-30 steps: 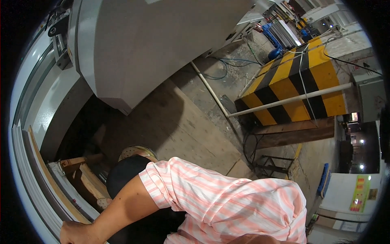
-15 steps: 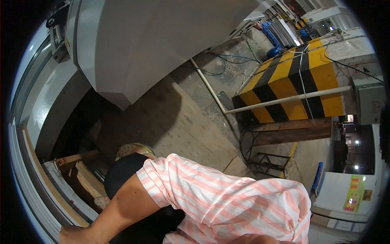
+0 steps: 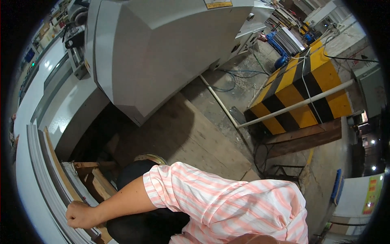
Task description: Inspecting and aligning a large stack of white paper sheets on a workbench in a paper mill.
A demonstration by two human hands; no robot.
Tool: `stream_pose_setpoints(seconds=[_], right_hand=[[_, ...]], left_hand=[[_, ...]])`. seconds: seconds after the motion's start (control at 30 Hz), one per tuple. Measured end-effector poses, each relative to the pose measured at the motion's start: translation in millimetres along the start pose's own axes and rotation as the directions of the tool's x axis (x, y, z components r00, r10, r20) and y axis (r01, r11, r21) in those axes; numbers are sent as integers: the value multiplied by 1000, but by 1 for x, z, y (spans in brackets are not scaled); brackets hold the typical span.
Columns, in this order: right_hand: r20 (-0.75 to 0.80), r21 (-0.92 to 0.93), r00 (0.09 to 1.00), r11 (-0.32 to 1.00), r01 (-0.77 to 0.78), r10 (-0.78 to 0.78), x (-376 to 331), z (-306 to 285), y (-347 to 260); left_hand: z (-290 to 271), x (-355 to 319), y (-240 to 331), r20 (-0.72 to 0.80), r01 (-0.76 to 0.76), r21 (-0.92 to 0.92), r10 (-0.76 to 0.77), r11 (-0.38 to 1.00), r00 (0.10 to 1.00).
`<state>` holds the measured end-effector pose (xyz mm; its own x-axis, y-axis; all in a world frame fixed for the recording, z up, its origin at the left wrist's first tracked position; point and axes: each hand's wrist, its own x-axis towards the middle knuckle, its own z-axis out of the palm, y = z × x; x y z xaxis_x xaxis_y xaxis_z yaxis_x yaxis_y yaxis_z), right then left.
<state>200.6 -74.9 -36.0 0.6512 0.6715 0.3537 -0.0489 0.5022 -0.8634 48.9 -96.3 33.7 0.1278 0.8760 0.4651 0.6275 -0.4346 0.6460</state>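
My right hand [image 3: 81, 214] is at the lower left, at the end of a bare forearm and a pink-and-white striped sleeve [image 3: 215, 191]. Its fingers are curled into a fist against the edge of a tall stack of pale, thin sheets [image 3: 40, 183]. What the fingers hold, if anything, is hidden. A tan board edge [image 3: 61, 166] runs along the stack beside the hand. My left hand is out of view.
A large grey machine housing [image 3: 162, 69] stands ahead, over wooden floor planks [image 3: 211, 142]. Pieces of timber [image 3: 101, 183] lie low beside the stack. To the right are a yellow-and-black striped block [image 3: 300, 89], a pale pipe rail [image 3: 292, 105] and loose cables [image 3: 233, 81].
The view has shifted, so the machine and stack appear further right and more of the machine's top shows. My right fist now shows in full, still against the stack's edge.
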Motion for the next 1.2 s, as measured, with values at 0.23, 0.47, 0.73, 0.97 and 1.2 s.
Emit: stream_pose_setpoints(seconds=[0.23, 0.47, 0.73, 0.97, 1.2], right_hand=[[42, -124, 999, 992, 7, -1, 0, -7, 8], [-15, -125, 994, 987, -105, 104, -15, -30, -2], [137, -151, 966, 969, -197, 217, -15, 1, 30], [119, -67, 971, 977, -201, 208, -11, 10, -31], [288, 9, 940, 982, 190, -184, 29, 66, -81]], left_hand=[[-6, 30, -19, -21, 169, -123, -173, 978, 985], [13, 50, -48, 39, 362, -236, -363, 902, 931], [22, 87, -128, 46, 236, -406, -238, 883, 970], [23, 74, -81, 50, 286, -687, -349, 668, 936], [9, 64, -75, 39, 272, -705, -346, 655, 937]])
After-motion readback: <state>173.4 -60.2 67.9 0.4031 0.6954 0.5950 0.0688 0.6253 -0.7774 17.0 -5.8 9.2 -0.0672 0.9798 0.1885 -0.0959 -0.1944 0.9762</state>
